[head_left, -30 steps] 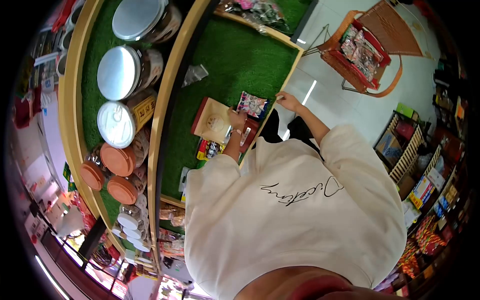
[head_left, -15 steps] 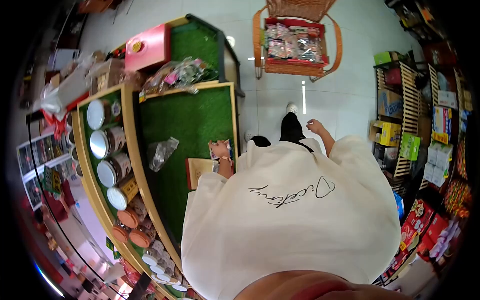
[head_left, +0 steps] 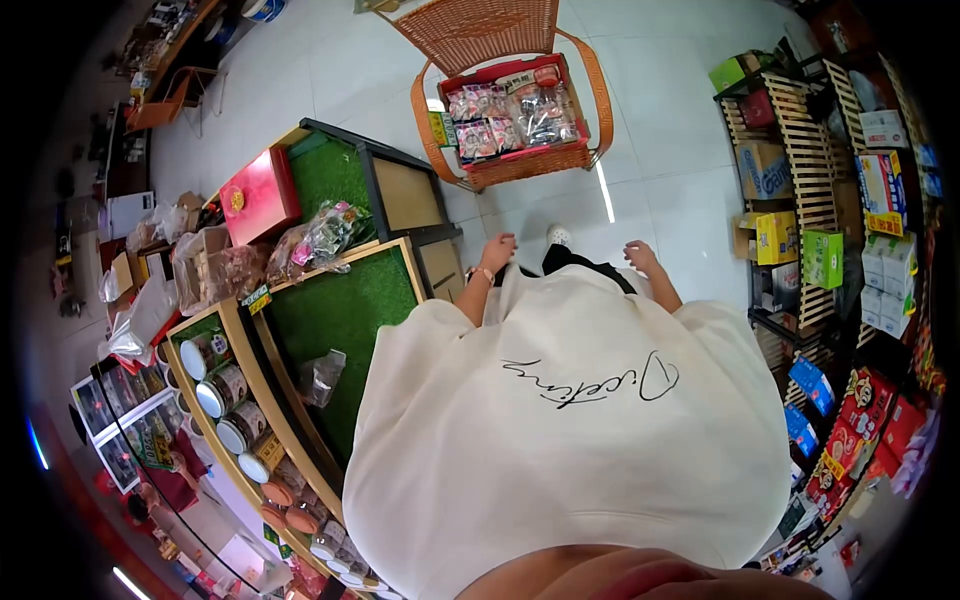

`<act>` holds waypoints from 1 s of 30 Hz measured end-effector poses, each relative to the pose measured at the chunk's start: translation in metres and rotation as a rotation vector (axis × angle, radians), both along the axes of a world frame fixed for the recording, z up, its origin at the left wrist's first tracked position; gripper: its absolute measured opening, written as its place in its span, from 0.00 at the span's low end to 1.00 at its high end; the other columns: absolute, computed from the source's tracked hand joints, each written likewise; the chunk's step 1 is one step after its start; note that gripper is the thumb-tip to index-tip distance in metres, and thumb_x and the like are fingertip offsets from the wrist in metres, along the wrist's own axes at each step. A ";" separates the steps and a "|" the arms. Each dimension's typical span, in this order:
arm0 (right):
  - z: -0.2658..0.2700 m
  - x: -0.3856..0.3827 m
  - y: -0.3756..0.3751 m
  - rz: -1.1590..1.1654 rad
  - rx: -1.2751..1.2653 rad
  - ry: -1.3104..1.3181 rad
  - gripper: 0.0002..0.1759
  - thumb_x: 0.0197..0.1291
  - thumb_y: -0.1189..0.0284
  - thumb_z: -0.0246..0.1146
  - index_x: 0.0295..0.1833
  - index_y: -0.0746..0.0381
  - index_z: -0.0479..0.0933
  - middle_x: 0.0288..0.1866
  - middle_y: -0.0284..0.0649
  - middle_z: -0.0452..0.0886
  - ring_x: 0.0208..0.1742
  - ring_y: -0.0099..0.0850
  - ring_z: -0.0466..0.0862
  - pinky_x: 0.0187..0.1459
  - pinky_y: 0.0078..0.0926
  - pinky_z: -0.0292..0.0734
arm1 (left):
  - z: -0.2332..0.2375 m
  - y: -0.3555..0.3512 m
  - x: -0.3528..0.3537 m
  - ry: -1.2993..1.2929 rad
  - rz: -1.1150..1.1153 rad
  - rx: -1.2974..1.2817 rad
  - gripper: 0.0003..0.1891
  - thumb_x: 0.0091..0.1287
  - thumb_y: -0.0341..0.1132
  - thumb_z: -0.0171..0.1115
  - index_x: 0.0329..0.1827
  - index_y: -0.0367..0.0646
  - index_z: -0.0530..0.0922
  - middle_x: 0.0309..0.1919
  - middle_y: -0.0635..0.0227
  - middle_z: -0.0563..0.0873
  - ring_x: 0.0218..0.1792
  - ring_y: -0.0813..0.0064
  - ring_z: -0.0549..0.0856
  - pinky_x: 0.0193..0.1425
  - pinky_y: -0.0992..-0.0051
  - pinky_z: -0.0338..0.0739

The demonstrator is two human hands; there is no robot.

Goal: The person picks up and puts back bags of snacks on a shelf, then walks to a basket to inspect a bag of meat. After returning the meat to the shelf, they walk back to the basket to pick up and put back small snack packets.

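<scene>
In the head view, both of the person's hands hang in front of the body. The left hand (head_left: 500, 250), nearer the bench (head_left: 412, 270), has its fingers loosely bent and slightly apart; the right hand (head_left: 638, 256) is much the same, and no object shows in either. They are well apart from each other, above the floor.

Ahead of them stands one wicker chair (head_left: 600, 95). One red box (head_left: 525, 154) rests on its seat, between the armrests, near the seat's front edge. Inside, pink-and-white packets (head_left: 482, 138) fill the left part and clear packs (head_left: 545, 115) the right; they overlap too much for a sure count. The packets look light, soft and rather slippery, best pinched by a sealed edge; the loaded box should be heavier and stiffer, best held by two opposite walls.

On the bench, one clear bag (head_left: 322, 378) lies near the left edge, and one red case (head_left: 260, 195) stands toward the far left corner. Along that left edge, four jars with pale lids (head_left: 222, 390) and three with orange lids can be counted.
</scene>
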State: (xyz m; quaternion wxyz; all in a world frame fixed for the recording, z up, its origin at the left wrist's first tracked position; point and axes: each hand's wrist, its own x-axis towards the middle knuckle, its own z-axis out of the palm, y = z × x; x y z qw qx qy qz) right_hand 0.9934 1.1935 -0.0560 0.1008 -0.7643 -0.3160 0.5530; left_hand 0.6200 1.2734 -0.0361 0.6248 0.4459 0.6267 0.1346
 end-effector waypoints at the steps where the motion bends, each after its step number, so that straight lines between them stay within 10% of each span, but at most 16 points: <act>1: -0.008 0.010 0.003 -0.003 -0.018 -0.007 0.21 0.51 0.63 0.59 0.51 0.59 0.72 0.31 0.40 0.81 0.26 0.28 0.78 0.25 0.27 0.73 | 0.020 0.010 0.012 -0.012 0.002 0.009 0.17 0.62 0.36 0.51 0.51 0.36 0.72 0.34 0.61 0.82 0.34 0.74 0.80 0.39 0.76 0.74; 17: -0.022 -0.020 0.106 0.011 -0.158 0.132 0.18 0.55 0.62 0.58 0.50 0.57 0.71 0.33 0.37 0.80 0.29 0.28 0.77 0.27 0.26 0.72 | -0.097 0.045 -0.092 0.193 0.200 -0.130 0.15 0.57 0.36 0.53 0.43 0.35 0.77 0.29 0.59 0.84 0.33 0.71 0.84 0.37 0.75 0.76; 24: -0.038 -0.015 0.230 0.151 -0.242 0.087 0.18 0.54 0.60 0.58 0.48 0.58 0.72 0.34 0.38 0.80 0.29 0.27 0.77 0.28 0.27 0.72 | -0.069 0.199 -0.051 0.195 0.169 -0.064 0.16 0.59 0.39 0.52 0.42 0.36 0.77 0.32 0.58 0.84 0.35 0.65 0.83 0.40 0.70 0.75; 27: -0.073 -0.031 0.302 0.566 -0.009 -0.147 0.17 0.53 0.60 0.59 0.44 0.58 0.74 0.35 0.43 0.81 0.36 0.33 0.81 0.39 0.31 0.74 | -0.078 0.264 -0.034 0.170 0.141 0.040 0.16 0.58 0.40 0.55 0.42 0.37 0.77 0.35 0.54 0.83 0.41 0.59 0.81 0.45 0.68 0.74; 30: -0.028 -0.079 0.408 0.695 0.139 -0.133 0.18 0.52 0.63 0.59 0.47 0.60 0.74 0.36 0.47 0.80 0.40 0.38 0.80 0.44 0.32 0.73 | -0.076 0.322 -0.014 0.166 0.176 0.098 0.17 0.56 0.37 0.59 0.44 0.34 0.76 0.36 0.58 0.82 0.37 0.69 0.80 0.43 0.74 0.73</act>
